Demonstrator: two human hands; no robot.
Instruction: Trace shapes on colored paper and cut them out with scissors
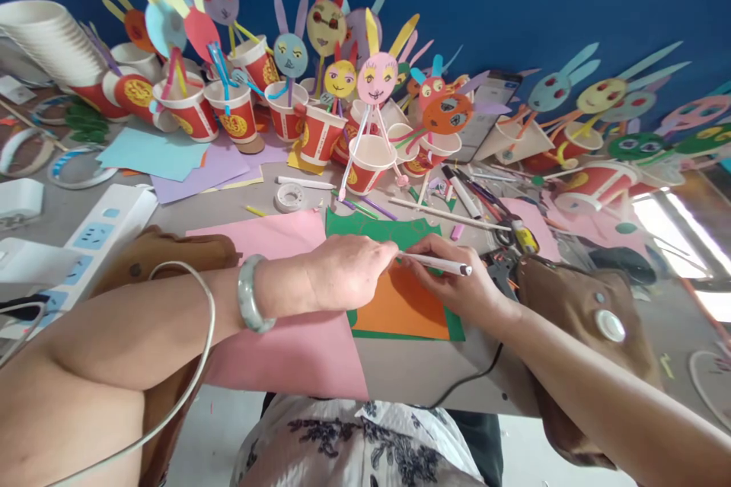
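Note:
My right hand (462, 281) is closed round a white marker pen (439, 264) with a dark spot at its right end. The pen lies nearly level above an orange paper sheet (411, 316), its left end reaching my other hand. My left hand (346, 272) is closed, the fingertips pinched together at that end of the pen; what they hold there is hidden. Beneath the orange sheet is a green paper sheet (371, 225) with faint round outlines near its top edge. A pink paper sheet (285, 365) lies under my left forearm.
Red and white paper cups (371, 160) with paper rabbit figures line the back. A tape roll (289, 198), a wooden stick (451, 214) and several pens lie before them. A power strip (97, 236) is at left, a brown pouch (576, 312) at right. A pale cable crosses my left forearm.

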